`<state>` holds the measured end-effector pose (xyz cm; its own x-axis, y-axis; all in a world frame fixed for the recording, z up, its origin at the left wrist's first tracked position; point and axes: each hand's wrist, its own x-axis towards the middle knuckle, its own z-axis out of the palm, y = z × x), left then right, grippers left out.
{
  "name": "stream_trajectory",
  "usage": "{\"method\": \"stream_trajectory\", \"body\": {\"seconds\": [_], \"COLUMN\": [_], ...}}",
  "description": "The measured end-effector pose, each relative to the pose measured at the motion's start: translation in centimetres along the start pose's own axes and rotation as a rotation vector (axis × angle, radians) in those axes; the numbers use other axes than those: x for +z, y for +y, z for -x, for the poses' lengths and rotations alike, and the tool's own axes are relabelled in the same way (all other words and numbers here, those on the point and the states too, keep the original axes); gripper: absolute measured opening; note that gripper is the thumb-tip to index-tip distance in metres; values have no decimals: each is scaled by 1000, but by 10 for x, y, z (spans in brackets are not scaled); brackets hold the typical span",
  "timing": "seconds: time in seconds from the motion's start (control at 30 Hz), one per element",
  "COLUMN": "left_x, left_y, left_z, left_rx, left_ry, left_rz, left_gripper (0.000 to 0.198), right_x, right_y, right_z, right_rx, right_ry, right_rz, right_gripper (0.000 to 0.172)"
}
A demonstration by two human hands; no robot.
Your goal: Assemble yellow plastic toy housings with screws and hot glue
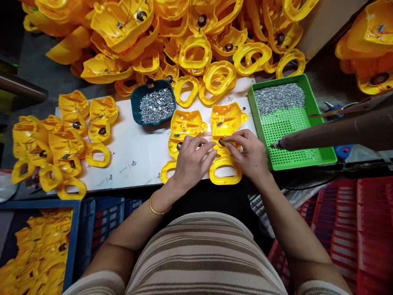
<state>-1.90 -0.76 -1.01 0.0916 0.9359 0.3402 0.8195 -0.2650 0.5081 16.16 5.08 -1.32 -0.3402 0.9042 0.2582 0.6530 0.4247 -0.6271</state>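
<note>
Yellow shell (227, 130) lies near side, centre, speaker (220, 142) inside, work there apparently unfinished. Your right hand (251, 155) pinches at the speaker; your left hand (193, 160) half-curls alongside; cannot tell what either holds.

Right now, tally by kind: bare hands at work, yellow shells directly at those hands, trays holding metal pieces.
Bare hands, left hand and right hand: 2
Yellow shells at them: 2
Trays, dark teal tray and green tray: 2
Total: 6
</note>
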Motion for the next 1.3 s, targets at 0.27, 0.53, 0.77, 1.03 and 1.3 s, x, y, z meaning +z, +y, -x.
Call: {"method": "stream_trajectory", "body": {"seconds": [0.27,0.53,0.77,1.03,1.3], "left_x": [15,1,-6,-17,-11], "left_y": [9,9,11,13,11], "left_z": [-23,-24,-26,-26,-19], "left_rx": [-66,-362,-639,-754,-725], "left_ry": [67,2,-145,-289,-142], "left_rz": [247,846,1148,1190,1260], "left_gripper": [12,19,31,33,24], "right_x": [-7,-17,-12,-17,-14], "right_y": [-19,-19,-22,-29,-30], "right_z": [-4,1,12,26,31], "right_rx": [53,190,432,-29,33], "right_ry": [27,-9,-179,143,106], "right_rz": [-341,-624,-971,-389,-485], "right_gripper": [12,24,33,20,22]}}
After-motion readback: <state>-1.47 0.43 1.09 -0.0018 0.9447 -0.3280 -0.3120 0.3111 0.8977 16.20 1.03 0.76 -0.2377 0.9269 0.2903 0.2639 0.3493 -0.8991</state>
